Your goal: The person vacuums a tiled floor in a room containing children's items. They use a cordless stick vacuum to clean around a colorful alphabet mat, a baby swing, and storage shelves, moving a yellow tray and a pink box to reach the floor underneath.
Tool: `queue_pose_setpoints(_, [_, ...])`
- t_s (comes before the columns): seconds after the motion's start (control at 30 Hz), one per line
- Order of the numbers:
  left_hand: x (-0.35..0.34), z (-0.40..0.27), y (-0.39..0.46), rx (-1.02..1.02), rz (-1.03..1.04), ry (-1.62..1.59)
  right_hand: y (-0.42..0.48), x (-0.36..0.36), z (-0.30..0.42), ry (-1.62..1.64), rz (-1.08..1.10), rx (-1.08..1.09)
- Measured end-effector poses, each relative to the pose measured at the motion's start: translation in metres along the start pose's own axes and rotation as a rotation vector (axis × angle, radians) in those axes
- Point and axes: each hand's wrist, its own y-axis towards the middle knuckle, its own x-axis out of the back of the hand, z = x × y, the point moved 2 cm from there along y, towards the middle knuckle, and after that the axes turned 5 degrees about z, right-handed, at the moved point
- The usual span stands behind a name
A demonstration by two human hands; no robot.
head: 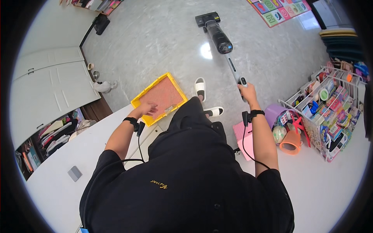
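My right hand [248, 92] grips the handle [242, 81] of a grey and black cordless floor cleaner [220, 38]. Its wide floor head [207, 19] rests on the grey floor, and a small display is lit on its end. My left hand [149, 108] hovers with fingers apart over a yellow plastic tray [177, 87], holding nothing. Pinkish sand-like material [163, 90] covers the tray's bottom. A small clear object [170, 109] lies by the tray's near edge; its kind is unclear. Both wrists wear black straps with cabled devices.
White slippers [200, 86] are on my feet. To the right stand a pink box [243, 134], a tipped purple bucket [272, 113], an orange cup [291, 142] and a wire rack [294, 97] of toys. A plush toy [103, 86] sits by white cabinets [55, 96]. A patterned mat [279, 11] lies ahead.
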Motion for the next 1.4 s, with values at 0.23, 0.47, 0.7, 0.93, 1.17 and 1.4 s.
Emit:
queue_pose_setpoints(0.23, [0.009, 0.026, 0.022, 0.080, 0.022, -0.020, -0.104, -0.007, -0.105, -0.058, 0.083, -0.028])
queue_pose_setpoints(0.47, [0.005, -0.018, 0.065, 0.052, 0.114, 0.020, -0.284, 0.055, -0.174, -0.361, 0.174, -0.136])
queue_pose_setpoints(0.7, [0.028, -0.045, 0.081, -0.039, 0.104, -0.025, -0.341, 0.115, -0.144, -0.692, 0.227, -0.364])
queue_pose_setpoints(0.93, [0.051, -0.012, 0.078, -0.005, 0.082, -0.110, -0.299, 0.111, -0.087, -0.733, 0.298, -0.416])
queue_pose_setpoints(1.17, [0.070, 0.030, 0.082, -0.073, 0.025, -0.289, -0.186, 0.079, -0.014, -0.627, 0.300, -0.217])
queue_pose_setpoints(1.4, [0.116, 0.034, 0.054, -0.240, -0.168, -0.326, -0.021, 0.037, 0.092, -0.744, 0.338, 0.036])
